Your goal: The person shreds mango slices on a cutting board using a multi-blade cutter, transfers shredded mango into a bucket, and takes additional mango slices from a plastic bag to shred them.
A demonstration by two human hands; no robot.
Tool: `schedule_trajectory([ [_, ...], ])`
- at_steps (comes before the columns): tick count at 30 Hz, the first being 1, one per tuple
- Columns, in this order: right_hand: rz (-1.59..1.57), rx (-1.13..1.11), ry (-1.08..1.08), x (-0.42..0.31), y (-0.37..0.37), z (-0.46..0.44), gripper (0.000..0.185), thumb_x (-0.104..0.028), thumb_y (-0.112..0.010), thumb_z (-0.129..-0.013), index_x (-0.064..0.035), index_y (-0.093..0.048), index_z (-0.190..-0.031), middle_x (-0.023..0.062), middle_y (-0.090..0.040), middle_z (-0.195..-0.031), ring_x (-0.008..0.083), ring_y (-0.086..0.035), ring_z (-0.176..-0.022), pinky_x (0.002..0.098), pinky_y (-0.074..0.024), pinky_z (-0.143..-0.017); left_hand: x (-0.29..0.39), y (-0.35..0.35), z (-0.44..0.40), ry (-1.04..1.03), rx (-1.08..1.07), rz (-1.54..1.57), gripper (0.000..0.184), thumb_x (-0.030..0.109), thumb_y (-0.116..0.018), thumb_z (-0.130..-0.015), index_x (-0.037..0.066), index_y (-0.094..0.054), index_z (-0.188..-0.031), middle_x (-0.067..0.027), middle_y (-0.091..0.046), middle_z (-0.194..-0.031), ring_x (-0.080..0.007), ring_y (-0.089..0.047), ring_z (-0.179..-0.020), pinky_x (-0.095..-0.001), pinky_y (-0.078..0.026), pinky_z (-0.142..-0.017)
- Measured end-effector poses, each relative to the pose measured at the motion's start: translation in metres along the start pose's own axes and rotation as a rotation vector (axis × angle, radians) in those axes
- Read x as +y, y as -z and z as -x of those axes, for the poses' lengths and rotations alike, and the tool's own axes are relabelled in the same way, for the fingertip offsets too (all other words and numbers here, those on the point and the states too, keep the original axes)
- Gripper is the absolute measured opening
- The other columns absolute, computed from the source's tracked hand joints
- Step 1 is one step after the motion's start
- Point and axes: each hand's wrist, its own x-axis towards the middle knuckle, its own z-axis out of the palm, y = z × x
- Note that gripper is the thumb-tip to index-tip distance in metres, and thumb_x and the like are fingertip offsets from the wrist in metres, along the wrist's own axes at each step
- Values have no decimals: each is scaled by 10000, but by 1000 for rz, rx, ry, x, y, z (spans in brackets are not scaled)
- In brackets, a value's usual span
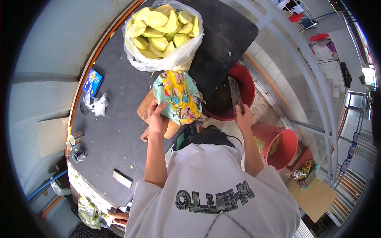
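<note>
My left hand (pixel 156 117) grips the near left edge of a colourful patterned cloth (pixel 180 97), yellow in the middle with a light green border. Under the cloth lies a wooden cutting board (pixel 147 106) on the dark table. In my right hand (pixel 243 117) is a dark-bladed knife (pixel 235 92), its blade pointing away from me, beside a red bucket (pixel 247 81). Past the cloth, a clear plastic bag (pixel 184 61) holds several peeled yellow-green pieces (pixel 158 29).
The dark table (pixel 115 139) carries a blue box (pixel 93 82), a crumpled white bag (pixel 98 105), cups (pixel 76 138) and a phone (pixel 122 178). Another red bucket (pixel 287 148) stands at right. Another person's hand (pixel 119 216) shows at lower left.
</note>
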Motion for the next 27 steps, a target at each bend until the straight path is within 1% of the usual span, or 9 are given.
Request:
schedule_trajectory([
  [3, -85, 146, 87, -9, 1, 13, 336, -322, -613, -981, 3, -634, -1060, 193, -623, -737, 281, -651, -692, 415, -491, -644, -23, 33, 2, 68, 176, -71, 158, 49, -658, -906, 35, -568, -1035, -57, -654, -985, -171, -644, -899, -358, -544, -838],
  [5, -131, 193, 93, -9, -1, 16, 323, -310, -598, -986, 0, -614, -1076, 218, -636, -759, 329, -669, -712, 441, -498, -652, -65, 109, -10, 217, 328, -728, 107, 132, -663, -921, 49, -621, -973, -56, -681, -908, -168, -661, -774, -337, -570, -719],
  [7, 300, 60, 12, 1, -6, 4, 298, -296, -580, -993, -11, -586, -1081, 265, -652, -804, 450, -664, -781, 512, -496, -679, -65, 108, 2, 215, 388, -630, 110, 143, -674, -915, 47, -629, -943, -54, -672, -852, -156, -639, -710, -319, -553, -655],
  [9, 266, 125, 34, 7, -6, 18, 296, -300, -579, -994, -13, -583, -1064, 276, -654, -819, 483, -646, -803, 539, -484, -683, -62, 109, 4, 206, 444, -526, 119, 154, -685, -909, 45, -638, -912, -52, -663, -796, -144, -617, -646, -301, -536, -592],
  [12, 204, 155, 91, -1, -10, 11, 295, -305, -578, -997, -14, -583, -1044, 281, -654, -829, 507, -631, -815, 561, -471, -685, -39, 94, -11, -26, 409, -920, 248, 170, -701, -888, -50, -681, -775, -56, -659, -692, -109, -585, -618, -296, -470, -568],
  [17, 151, 128, 82, -26, -11, 28, 302, -306, -593, -992, -7, -601, -1038, 242, -645, -803, 448, -641, -748, 508, -471, -670, 6, 44, -83, -342, 265, -1012, 272, 192, -737, -860, -56, -695, -757, -119, -652, -621, -174, -618, -563, -358, -496, -590],
  [21, 187, 73, 70, -60, -27, 40, 309, -305, -614, -980, -3, -612, -1051, 224, -640, -778, 408, -650, -734, 480, -477, -665, 67, -22, -144, -797, 140, -1127, 229, 182, -788, -800, -12, -725, -904, -170, -697, -793, -326, -672, -696, -387, -533, -688],
  [23, 158, -68, -3, -89, -45, 48, 321, -302, -632, -969, 5, -616, -1062, 239, -654, -816, 390, -671, -774, 462, -487, -677, 94, -48, -172, -755, -9, -1292, 323, 123, -725, -817, 61, -703, -1133, -168, -689, -1077, -334, -663, -947, -424, -530, -813],
  [27, 95, -243, -28, -127, -89, 61, 331, -299, -646, -958, 6, -618, -1083, 270, -666, -883, 408, -679, -836, 463, -501, -706, 88, -49, -243, -909, -161, -1839, 445, 72, -650, -842, 150, -644, -1281, -131, -569, -1356, -329, -567, -1177, -461, -505, -904],
])
